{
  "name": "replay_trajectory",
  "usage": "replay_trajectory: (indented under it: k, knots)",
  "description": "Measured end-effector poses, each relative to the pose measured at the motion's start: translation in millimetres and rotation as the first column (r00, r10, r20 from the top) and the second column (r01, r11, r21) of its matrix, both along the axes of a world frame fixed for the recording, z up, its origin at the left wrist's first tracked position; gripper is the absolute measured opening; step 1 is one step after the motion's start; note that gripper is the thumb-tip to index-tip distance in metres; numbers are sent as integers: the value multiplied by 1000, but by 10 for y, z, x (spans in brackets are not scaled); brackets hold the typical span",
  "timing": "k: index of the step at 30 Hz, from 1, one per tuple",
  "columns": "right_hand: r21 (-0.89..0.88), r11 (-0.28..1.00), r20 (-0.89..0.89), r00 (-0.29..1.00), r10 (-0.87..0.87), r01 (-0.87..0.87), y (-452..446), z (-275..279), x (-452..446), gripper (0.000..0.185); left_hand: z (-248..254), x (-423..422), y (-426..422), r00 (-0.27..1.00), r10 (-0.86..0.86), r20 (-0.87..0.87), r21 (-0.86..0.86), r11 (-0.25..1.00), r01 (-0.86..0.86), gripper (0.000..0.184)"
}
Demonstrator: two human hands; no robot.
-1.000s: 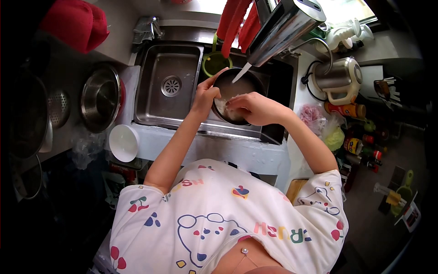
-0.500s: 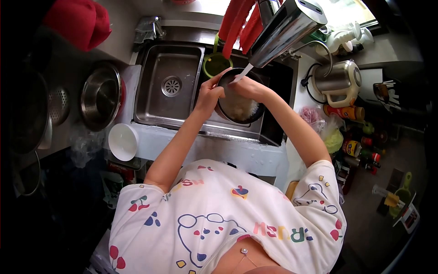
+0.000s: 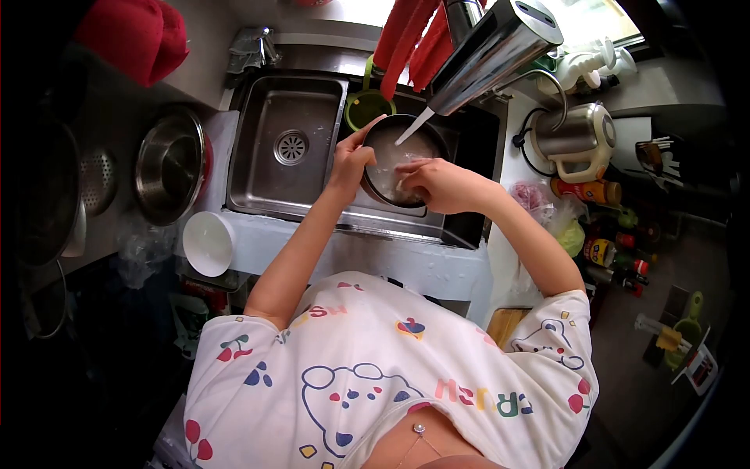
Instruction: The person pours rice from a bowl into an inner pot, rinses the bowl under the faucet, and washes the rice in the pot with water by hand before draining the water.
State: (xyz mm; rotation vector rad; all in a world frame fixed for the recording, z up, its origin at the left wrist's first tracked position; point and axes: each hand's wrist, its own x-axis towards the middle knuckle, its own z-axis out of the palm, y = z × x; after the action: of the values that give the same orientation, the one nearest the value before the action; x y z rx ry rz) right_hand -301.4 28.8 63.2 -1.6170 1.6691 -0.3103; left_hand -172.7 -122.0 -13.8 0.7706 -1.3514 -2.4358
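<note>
A round dark pot [image 3: 376, 187] sits over the right sink basin, holding cloudy water and pale grains that look like rice [image 3: 391, 173]. My left hand [image 3: 349, 162] grips the pot's left rim, thumb on the near side. Inside the pot, at its right part, my right hand [image 3: 437, 184] has its fingers curled into the rice, partly hiding the grains. From the chrome faucet [image 3: 494, 56] a white stream of water [image 3: 414, 127] runs into the pot. Behind the pot is a green strainer-like container [image 3: 369, 109] with a handle.
The left sink basin [image 3: 266, 180] has a round drain. A white bowl [image 3: 208, 244] and a steel basin [image 3: 168, 168] are on the left. To the right stand an electric kettle [image 3: 578, 137], a brown jar [image 3: 586, 191] and several bottles. Red cloths [image 3: 402, 39] hang behind the sink.
My right hand has moved from the pot's far side, by the water stream, toward its near right side, fingers now curled in the rice. My left hand keeps its hold on the rim.
</note>
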Motion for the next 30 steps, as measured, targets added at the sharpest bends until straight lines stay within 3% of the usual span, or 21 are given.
replay_trajectory:
  k: [2, 3, 5, 6, 10, 13, 16, 20, 24, 28, 30]
  knots:
    - [-7, 979, -45, 978, -203, 203, 44, 79, -5, 32, 21, -1, -7, 1000, 22, -5, 3, 1000, -22, 69]
    - [-239, 948, -88, 967, -238, 211, 23, 37, -13, 38, 29, -2, -6, 999, 33, -7, 5, 999, -33, 69]
    - [56, 904, -29, 906, -423, 424, -76, 42, -120, 36, 2, -1, -8, 1000, 26, -10, -10, 1000, -26, 68]
    - [-15, 895, -15, 894, -447, 447, -114, -129, -186, 30, -6, 0, -10, 1000, 22, -12, -18, 1000, -22, 68]
    - [62, 869, 105, 862, -495, 491, -358, -498, -220, 25, 52, -17, 41, 1000, 29, -12, -43, 999, -30, 68]
    - [341, 761, 251, 726, -640, 552, -504, -567, -230, 24, 3, -18, 44, 999, 31, -9, -36, 999, -32, 68]
    - [296, 850, 370, 768, -523, 436, -533, -644, -207, 24, -27, 3, 40, 999, 38, 21, -48, 998, -37, 69]
    - [203, 935, 391, 851, -350, 291, -466, -729, -104, 29, -108, 60, -4, 998, 24, 59, -63, 998, -21, 70]
    - [193, 978, 193, 974, -118, 80, -341, -256, 65, 39, -75, 33, 14, 998, 70, 4, 11, 998, -70, 67]
    - [-83, 989, -2, 992, 125, -125, -85, -245, 37, 41, -28, 39, 12, 996, 85, 7, -11, 996, -85, 67]
    - [18, 998, -42, 998, -57, 58, -18, -24, 40, 42, 40, 37, 22, 994, 110, 1, -2, 994, -110, 68]
